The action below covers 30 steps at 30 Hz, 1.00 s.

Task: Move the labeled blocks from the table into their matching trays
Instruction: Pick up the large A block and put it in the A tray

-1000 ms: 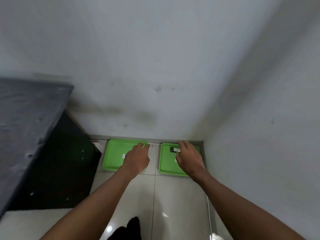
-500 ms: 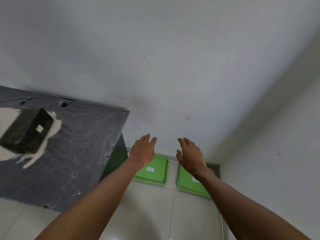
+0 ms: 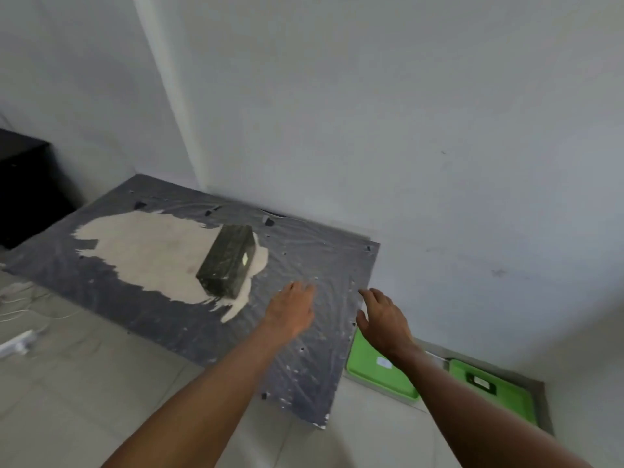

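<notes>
A dark block [image 3: 227, 261] with a small white label lies on the worn grey table [image 3: 320, 366], on a pale scraped patch. My left hand [image 3: 292, 310] hovers over the table to the block's right, fingers apart and holding nothing. My right hand [image 3: 383, 319] is beside it above the table's right edge, also empty with fingers spread. On the floor below right sit two green trays: the left tray [image 3: 374, 373] has a white label, and the right tray [image 3: 506, 396] holds a small dark block [image 3: 479, 381] with a label.
White walls meet in a corner behind the table. A black cabinet [image 3: 23, 187] stands at far left. A white power strip [image 3: 17, 342] and cables lie on the tiled floor at left.
The view has swung left from the trays to the table. Both hands have lifted from the trays and now reach over the table near the block, empty.
</notes>
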{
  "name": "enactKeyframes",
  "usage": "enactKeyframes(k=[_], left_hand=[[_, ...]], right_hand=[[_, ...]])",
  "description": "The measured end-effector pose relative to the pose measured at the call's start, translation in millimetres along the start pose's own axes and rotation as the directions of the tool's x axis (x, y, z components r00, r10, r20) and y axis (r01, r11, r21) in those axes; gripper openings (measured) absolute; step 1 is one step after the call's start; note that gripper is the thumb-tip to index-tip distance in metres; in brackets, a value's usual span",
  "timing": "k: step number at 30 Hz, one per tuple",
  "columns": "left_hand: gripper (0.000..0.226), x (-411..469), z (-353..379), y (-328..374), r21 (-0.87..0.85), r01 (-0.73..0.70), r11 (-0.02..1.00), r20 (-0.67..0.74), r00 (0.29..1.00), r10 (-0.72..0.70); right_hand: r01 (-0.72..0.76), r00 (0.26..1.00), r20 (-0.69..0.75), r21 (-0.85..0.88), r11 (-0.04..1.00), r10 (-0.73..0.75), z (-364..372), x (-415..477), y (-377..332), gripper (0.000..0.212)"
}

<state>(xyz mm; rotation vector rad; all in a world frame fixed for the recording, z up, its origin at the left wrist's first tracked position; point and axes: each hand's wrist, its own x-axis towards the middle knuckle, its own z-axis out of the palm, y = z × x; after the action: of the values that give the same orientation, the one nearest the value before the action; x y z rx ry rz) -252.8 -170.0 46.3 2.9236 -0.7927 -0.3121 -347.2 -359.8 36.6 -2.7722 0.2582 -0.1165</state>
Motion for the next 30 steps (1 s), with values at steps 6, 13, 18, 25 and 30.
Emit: enactKeyframes(k=[6,13,18,25,30], left_hand=[[0.046,6.5,-4.9,-74.2,-0.013,0.110,0.994,0.024,0.994,-0.109],[0.044,54.5,-15.0,-126.9,-0.067,0.175,0.982,0.013,0.985,-0.174],[0.046,91.7,-24.2,-159.5,-0.053,0.212,0.976,0.020,0.977,-0.211],[0.054,132.3,-26.5,-200.1,-0.031,0.261,0.965,0.072,0.963,-0.258],[0.067,160.0,-23.3,-239.5,-0.071,0.349,0.934,0.141,0.931,-0.337]], right_hand=[[0.092,0.995,0.028,0.044,0.995,-0.094,27.3,45.5,-58.2,0.044],[0.084,0.994,0.063,0.103,0.991,-0.090,52.8,116.8,-85.2,0.042],[0.098,0.989,0.096,0.127,0.987,-0.110,70.6,160.0,-102.6,0.043],[0.062,0.990,0.118,0.120,0.991,-0.076,94.7,206.4,-122.1,0.043],[-0.035,0.991,0.131,0.134,0.990,0.017,110.9,231.5,-142.7,0.044]])
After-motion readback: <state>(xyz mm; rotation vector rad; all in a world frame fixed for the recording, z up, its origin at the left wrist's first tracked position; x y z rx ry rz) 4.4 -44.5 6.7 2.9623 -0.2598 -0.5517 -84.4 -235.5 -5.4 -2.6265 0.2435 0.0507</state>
